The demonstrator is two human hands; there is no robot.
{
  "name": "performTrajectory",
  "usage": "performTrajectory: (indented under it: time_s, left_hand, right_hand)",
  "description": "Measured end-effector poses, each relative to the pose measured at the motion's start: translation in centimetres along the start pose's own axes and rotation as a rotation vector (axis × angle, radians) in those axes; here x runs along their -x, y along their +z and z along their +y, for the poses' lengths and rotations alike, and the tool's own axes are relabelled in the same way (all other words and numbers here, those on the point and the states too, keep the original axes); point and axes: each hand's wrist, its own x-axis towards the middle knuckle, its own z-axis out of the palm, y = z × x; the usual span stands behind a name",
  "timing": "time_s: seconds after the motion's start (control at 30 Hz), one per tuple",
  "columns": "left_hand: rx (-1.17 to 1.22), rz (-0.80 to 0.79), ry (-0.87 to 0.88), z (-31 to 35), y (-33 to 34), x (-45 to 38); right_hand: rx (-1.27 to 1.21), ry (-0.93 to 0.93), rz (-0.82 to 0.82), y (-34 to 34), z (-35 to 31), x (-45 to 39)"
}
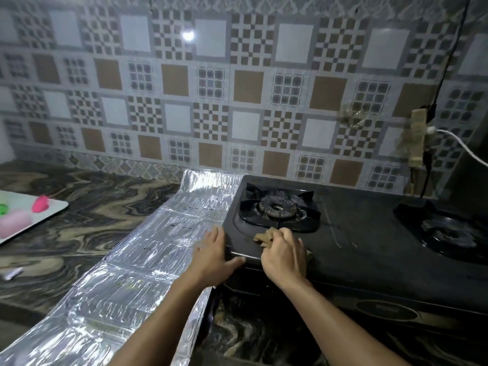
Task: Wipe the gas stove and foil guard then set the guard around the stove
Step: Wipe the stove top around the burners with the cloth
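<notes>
A black two-burner gas stove (pixel 369 233) stands on the marbled counter against the tiled wall. Its left burner (pixel 277 207) is just beyond my hands. A long silver foil guard (pixel 148 254) lies flat on the counter along the stove's left side, reaching from the wall to the near edge. My right hand (pixel 284 253) is closed on a tan cloth (pixel 265 236), pressing it on the stove top in front of the left burner. My left hand (pixel 215 250) grips the stove's front left corner, palm down, thumb along the front edge.
A white tray (pixel 56 207) with pink and green items sits at the far left of the counter (pixel 87 207). A small white object (pixel 12 273) lies near the left edge. A power strip (pixel 417 138) with cables hangs on the wall at the right, above the right burner (pixel 449 233).
</notes>
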Motion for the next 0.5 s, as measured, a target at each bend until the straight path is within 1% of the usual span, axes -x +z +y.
performTrajectory:
  time_s: [0.07, 0.13, 0.17, 0.27, 0.33, 0.4, 0.43, 0.5]
  left_hand:
    - [0.142, -0.029, -0.043, 0.0, 0.4, 0.3]
    - [0.315, -0.016, -0.076, 0.5, 0.0, 0.7]
    - [0.4, -0.039, -0.115, 0.8, -0.4, 0.8]
    - [0.61, -0.075, -0.161, 0.6, -0.8, 0.8]
    - [0.773, -0.024, -0.191, 0.4, -0.8, 0.8]
    - [0.929, 0.033, -0.283, 0.8, -1.4, 1.0]
    - [0.981, 0.062, -0.344, 0.8, -1.7, 0.9]
    - [1.017, 0.114, -0.402, 0.7, -2.1, 0.6]
  right_hand:
    - [-0.049, -0.019, -0.038, 0.1, -1.8, -0.3]
    - [-0.082, -0.027, -0.081, 0.1, -3.1, -1.1]
    - [-0.095, -0.037, -0.109, 0.3, -3.7, -1.5]
    - [-0.131, -0.103, -0.217, 1.0, -5.3, -2.8]
    - [-0.144, -0.194, -0.282, 1.5, -5.7, -3.3]
    - [-0.156, -0.305, -0.318, 1.5, -5.5, -3.3]
    - [-0.181, -0.362, -0.333, 1.3, -5.1, -3.2]
    - [-0.257, -0.486, -0.36, 0.7, -4.2, -2.9]
